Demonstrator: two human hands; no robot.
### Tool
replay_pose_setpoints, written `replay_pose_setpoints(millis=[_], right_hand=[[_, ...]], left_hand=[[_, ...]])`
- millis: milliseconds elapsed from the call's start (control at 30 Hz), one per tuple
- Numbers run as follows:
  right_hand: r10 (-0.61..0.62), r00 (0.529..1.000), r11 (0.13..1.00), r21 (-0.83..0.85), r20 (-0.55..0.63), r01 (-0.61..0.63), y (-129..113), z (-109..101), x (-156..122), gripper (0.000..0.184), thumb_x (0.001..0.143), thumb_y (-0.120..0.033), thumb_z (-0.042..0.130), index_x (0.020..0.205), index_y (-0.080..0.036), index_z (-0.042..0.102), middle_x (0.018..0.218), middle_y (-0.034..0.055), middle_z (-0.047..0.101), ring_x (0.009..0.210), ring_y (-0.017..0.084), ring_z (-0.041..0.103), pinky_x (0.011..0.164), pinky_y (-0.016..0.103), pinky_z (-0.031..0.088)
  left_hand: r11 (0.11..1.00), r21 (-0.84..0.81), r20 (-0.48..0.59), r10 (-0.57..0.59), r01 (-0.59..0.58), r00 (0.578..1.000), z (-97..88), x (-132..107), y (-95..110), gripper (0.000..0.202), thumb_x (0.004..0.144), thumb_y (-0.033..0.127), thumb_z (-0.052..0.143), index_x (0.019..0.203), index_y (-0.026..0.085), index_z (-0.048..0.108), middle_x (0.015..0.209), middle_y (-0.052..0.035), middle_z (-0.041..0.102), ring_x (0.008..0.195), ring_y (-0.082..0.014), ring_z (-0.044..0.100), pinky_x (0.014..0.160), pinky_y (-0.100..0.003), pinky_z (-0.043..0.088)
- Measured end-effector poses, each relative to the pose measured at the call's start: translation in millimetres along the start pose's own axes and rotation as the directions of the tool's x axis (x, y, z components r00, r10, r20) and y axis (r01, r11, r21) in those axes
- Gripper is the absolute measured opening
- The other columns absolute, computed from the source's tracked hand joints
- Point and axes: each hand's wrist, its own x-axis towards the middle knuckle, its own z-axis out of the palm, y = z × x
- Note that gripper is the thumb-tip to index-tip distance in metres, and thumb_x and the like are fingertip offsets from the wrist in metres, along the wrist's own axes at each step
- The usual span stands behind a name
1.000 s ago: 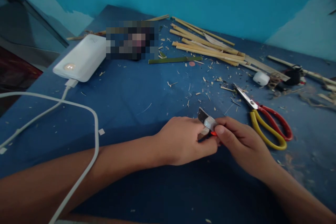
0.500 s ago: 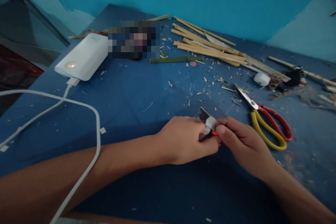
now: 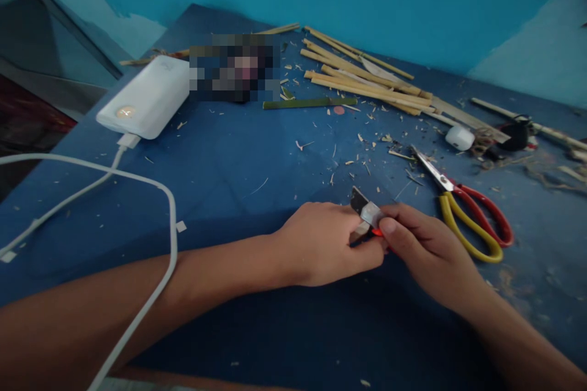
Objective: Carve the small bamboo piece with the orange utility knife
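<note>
My right hand [image 3: 431,253] is closed on a box cutter [image 3: 372,215] with a red body, a metal collar and a dark blade that points up and left. Against it, my left hand [image 3: 318,244] is curled with its fingers wrapped round a small pale piece, perhaps bamboo [image 3: 359,232]; most of that piece is hidden in the fist. The blade lies over the left hand's index finger side, close to the pale piece. Just right of my right hand lie scissors [image 3: 443,180] with one red and one yellow handle, blades slightly parted or closed, I cannot tell.
Bamboo sticks [image 3: 367,79] and a green strip [image 3: 309,103] lie at the back among shavings. A long blade [image 3: 472,121] and a white case [image 3: 460,138] are at right. From a white power bank [image 3: 144,98], a white cable [image 3: 173,226] crosses over my left forearm.
</note>
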Motion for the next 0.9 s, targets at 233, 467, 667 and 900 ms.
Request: replay_pose_setpoints(millis=[233, 467, 667, 900], right_hand=[[0.0, 1.0, 1.0, 0.0, -0.001, 0.0, 0.6, -0.5, -0.5, 0.025, 0.094, -0.036, 0.042, 0.09, -0.02, 0.061, 0.068, -0.0009, 0.059, 0.059, 0.011, 0.053, 0.053, 0.022, 0.041], [0.009, 1.0, 1.0, 0.004, -0.003, -0.009, 0.7, 0.0, 0.0, 0.025, 0.094, -0.036, 0.042, 0.092, -0.02, 0.062, 0.068, -0.0006, 0.059, 0.059, 0.012, 0.053, 0.053, 0.023, 0.041], [-0.002, 1.0, 1.0, -0.003, 0.001, 0.002, 0.5, -0.9, -1.5, 0.024, 0.094, -0.035, 0.042, 0.091, -0.021, 0.061, 0.067, -0.0015, 0.058, 0.059, 0.011, 0.053, 0.054, 0.022, 0.04], [0.016, 1.0, 1.0, 0.014, 0.002, -0.016, 2.2, 0.4, 0.5, 0.024, 0.094, -0.036, 0.042, 0.093, -0.021, 0.061, 0.069, -0.0013, 0.059, 0.061, 0.011, 0.054, 0.054, 0.022, 0.042]], left_hand=[[1.0, -0.005, -0.007, 0.011, -0.012, 1.0, 2.9, 0.5, -1.0, 0.031, 0.082, 0.037, 0.039, 0.058, 0.017, 0.033, 0.051, 0.0047, 0.036, 0.047, -0.008, 0.031, 0.046, -0.023, 0.02], [1.0, 0.006, -0.023, 0.012, -0.012, 1.0, 4.1, 0.4, -1.9, 0.032, 0.082, 0.037, 0.04, 0.058, 0.017, 0.035, 0.052, 0.0047, 0.038, 0.047, -0.0074, 0.032, 0.045, -0.023, 0.021], [1.0, 0.01, 0.011, -0.004, 0.004, 1.0, -0.4, -0.4, 1.1, 0.032, 0.082, 0.036, 0.04, 0.057, 0.017, 0.034, 0.051, 0.0045, 0.037, 0.047, -0.0076, 0.033, 0.045, -0.022, 0.023], [0.999, 0.019, 0.045, -0.03, 0.029, 0.999, -3.4, -0.2, 4.7, 0.032, 0.083, 0.035, 0.041, 0.057, 0.017, 0.032, 0.05, 0.0043, 0.036, 0.047, -0.0082, 0.033, 0.046, -0.023, 0.023]])
